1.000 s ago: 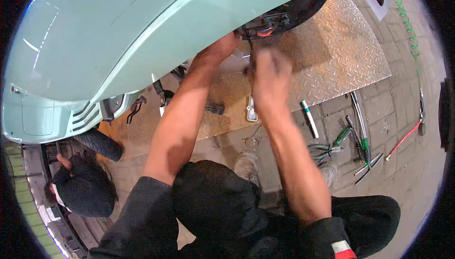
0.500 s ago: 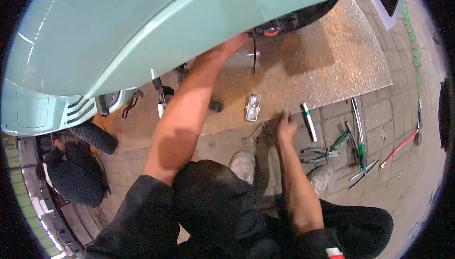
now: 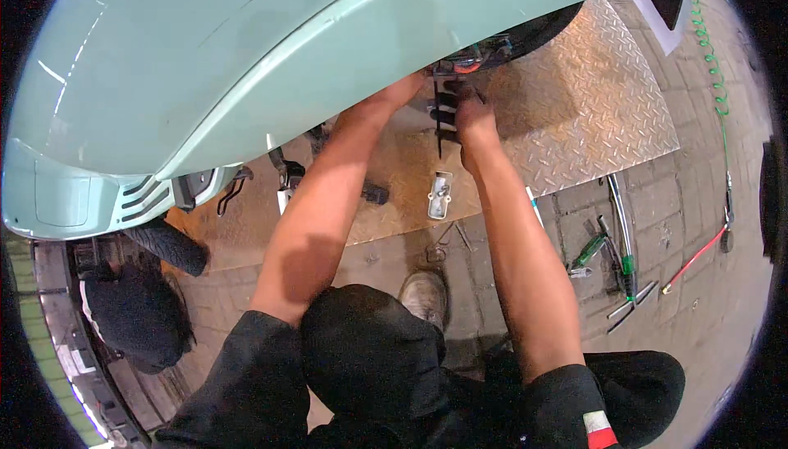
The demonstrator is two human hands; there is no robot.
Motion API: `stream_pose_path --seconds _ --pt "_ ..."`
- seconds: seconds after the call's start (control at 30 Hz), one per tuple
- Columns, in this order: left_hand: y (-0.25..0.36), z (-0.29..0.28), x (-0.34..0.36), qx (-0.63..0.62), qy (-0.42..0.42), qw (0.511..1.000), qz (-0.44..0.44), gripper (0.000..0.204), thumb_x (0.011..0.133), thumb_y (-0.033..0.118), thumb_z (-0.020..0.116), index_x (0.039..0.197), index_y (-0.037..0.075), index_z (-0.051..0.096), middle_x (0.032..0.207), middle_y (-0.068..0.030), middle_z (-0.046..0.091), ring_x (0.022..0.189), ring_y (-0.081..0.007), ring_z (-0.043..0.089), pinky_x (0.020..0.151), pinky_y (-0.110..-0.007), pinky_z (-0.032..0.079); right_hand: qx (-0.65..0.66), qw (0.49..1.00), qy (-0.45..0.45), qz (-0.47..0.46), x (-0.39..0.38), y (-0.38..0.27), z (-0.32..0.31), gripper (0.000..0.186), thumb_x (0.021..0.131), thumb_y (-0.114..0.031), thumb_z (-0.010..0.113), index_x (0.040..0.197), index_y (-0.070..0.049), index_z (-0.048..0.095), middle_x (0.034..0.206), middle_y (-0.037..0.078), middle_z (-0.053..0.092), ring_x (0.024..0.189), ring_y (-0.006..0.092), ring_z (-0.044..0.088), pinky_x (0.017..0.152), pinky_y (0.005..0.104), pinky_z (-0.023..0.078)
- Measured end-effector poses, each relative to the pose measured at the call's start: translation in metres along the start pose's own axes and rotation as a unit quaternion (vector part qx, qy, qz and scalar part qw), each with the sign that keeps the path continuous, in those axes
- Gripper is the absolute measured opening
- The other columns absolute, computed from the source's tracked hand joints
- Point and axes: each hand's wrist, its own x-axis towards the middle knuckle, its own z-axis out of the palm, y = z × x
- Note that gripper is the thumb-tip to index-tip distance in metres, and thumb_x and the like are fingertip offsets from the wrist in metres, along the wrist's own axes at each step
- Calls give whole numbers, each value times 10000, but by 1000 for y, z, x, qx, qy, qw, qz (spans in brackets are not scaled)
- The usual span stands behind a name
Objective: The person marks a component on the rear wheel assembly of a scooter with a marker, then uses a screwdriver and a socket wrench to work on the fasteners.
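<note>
Your right hand [image 3: 474, 121] pinches a black slotted bracket [image 3: 444, 108] (left hand's [image 3: 400, 92] grip hidden under the body panel [image 3: 246, 55]); a loose pinch could drop it onto the steel plate [image 3: 591, 121].

The person wore a black short-sleeved top, both forearms bare from the sleeve hems down to the left hand [image 3: 404, 88] and the right hand [image 3: 474, 121]. Neither hand carried a glove, and no watch or band showed at the wrists. The right sleeve [image 3: 566, 400], far behind its hand, bore a small patch of green, white and red stripes near the hem. Black trousers [image 3: 369, 359] covered the knees, and a worn, dusty shoe [image 3: 425, 295] showed below the forearms.
</note>
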Motion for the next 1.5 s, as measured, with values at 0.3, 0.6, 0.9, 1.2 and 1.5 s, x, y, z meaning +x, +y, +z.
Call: stream_pose_path --seconds 0.3,0.6,0.9,1.2,1.5 --pt "-9 11 3 -48 43 997 37 508 721 282 744 1154 63 596 1110 -208 611 1042 -387 576 911 -451 445 141 977 41 156 42 0 9 301 933 -447 505 1065 -191 590 968 -18 583 876 157 474 748 404 396" --pt "-4 7 6 -18 -3 999 32 472 723 196 719 1154 53 591 1116 -204 610 1051 -384 572 922 -446 436 216 968 -4 129 36 -7 9 213 962 -311 483 1089 -179 593 943 -13 615 803 134 543 737 351 448" --pt "-11 15 3 -2 1 1000 26 532 695 122 715 1208 94 580 1154 -191 604 1099 -373 553 970 -446 412 -22 999 0 38 23 -5 22 316 955 -348 465 1088 -87 584 938 41 606 823 165 573 651 379 494" --pt "-4 2 3 -48 1 998 29 592 683 211 765 1227 88 565 1167 -195 597 1122 -372 542 975 -459 405 22 997 -31 74 3 -31 9 283 961 -380 463 1045 -128 560 814 -13 569 663 117 512 530 281 415" --pt "-17 -14 4 81 -102 991 -11 524 758 268 709 1215 67 549 1166 -215 583 1150 -395 512 983 -475 382 303 941 -56 139 29 -10 9 199 978 -328 425 945 -174 545 741 -39 501 629 133 482 528 315 407"
